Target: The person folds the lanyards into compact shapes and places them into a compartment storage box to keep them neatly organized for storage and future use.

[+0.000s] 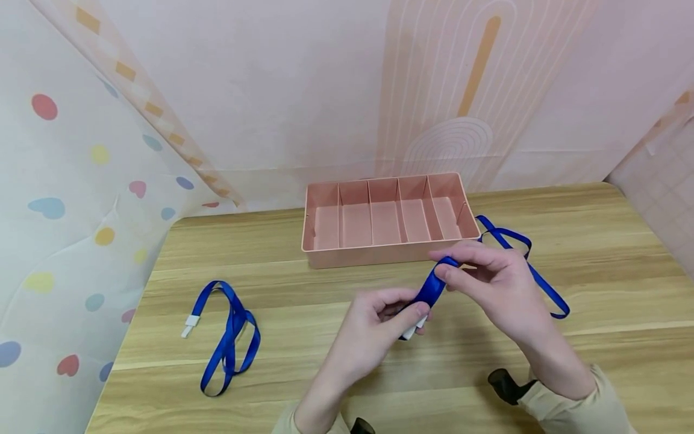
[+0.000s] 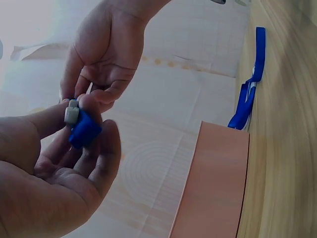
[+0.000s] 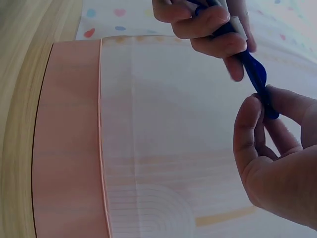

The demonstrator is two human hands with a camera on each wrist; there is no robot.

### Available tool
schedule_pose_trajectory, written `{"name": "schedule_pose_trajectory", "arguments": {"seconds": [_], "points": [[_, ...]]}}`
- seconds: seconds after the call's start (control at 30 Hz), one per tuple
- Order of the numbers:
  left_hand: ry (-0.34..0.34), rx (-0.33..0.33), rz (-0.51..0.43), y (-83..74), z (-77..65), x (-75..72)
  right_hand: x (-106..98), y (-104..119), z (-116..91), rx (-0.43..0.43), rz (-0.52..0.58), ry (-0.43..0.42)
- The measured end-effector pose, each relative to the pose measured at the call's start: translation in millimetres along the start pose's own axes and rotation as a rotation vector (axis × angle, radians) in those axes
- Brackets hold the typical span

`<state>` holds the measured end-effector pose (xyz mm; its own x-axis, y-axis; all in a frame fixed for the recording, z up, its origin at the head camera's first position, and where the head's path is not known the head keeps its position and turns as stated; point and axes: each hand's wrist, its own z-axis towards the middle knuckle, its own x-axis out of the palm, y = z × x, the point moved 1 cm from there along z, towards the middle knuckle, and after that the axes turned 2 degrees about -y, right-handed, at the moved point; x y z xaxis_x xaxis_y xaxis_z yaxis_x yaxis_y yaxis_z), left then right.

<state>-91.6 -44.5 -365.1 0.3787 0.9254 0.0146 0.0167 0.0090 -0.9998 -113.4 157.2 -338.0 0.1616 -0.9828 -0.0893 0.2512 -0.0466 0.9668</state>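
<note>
A folded blue lanyard [image 1: 432, 289] is stretched between both hands above the table. My left hand [image 1: 374, 328] pinches its lower end, where a white plastic clip [image 2: 72, 113] shows beside the thumb. At the upper end, my right hand [image 1: 501, 286] pinches the looped band between thumb and fingers. From the right wrist view, the doubled strap [image 3: 255, 72] runs from the left fingers down to the right fingertips. Part of the folded band is hidden inside the left hand.
A pink tray [image 1: 352, 256] with several compartments stands at the back of the wooden table [image 1: 282, 349]. One blue lanyard [image 1: 233, 328] with a white clip lies loosely looped at the left. Another blue lanyard [image 1: 542, 283] lies right of the tray, partly behind the right hand.
</note>
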Motion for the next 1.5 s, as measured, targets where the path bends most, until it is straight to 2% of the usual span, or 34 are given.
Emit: {"name": "schedule_pose_trajectory", "arguments": {"seconds": [0.17,0.3,0.4,0.57,0.7,0.93,1.2,1.4,1.5], "points": [[0.016,-0.012,0.034,-0.4,0.2,1.3,2,-3,0,-0.123,-0.019,0.011],[0.015,-0.041,0.06,-1.4,0.5,1.5,3,-4,-1,-0.153,-0.018,0.007],[0.016,-0.037,0.079,-1.6,0.3,1.7,4,-4,-1,-0.176,-0.009,0.009],[0.014,-0.023,0.09,-1.4,-0.6,2.2,5,-5,0,-0.212,-0.085,0.01],[-0.015,-0.023,0.079,-0.3,-0.4,2.9,6,-5,0,-0.246,-0.156,-0.015],[-0.042,-0.016,0.069,-0.7,-0.4,3.1,9,-7,1,-0.334,-0.006,-0.112],[-0.065,-0.044,0.062,0.2,0.4,3.0,4,-6,0,-0.317,-0.124,-0.094],[-0.074,-0.055,-0.016,0.8,1.3,0.2,-1,-7,3,-0.451,-0.203,-0.03],[-0.064,-0.046,-0.02,0.2,1.2,-1.0,-2,-7,5,-0.527,-0.263,-0.035]]}}
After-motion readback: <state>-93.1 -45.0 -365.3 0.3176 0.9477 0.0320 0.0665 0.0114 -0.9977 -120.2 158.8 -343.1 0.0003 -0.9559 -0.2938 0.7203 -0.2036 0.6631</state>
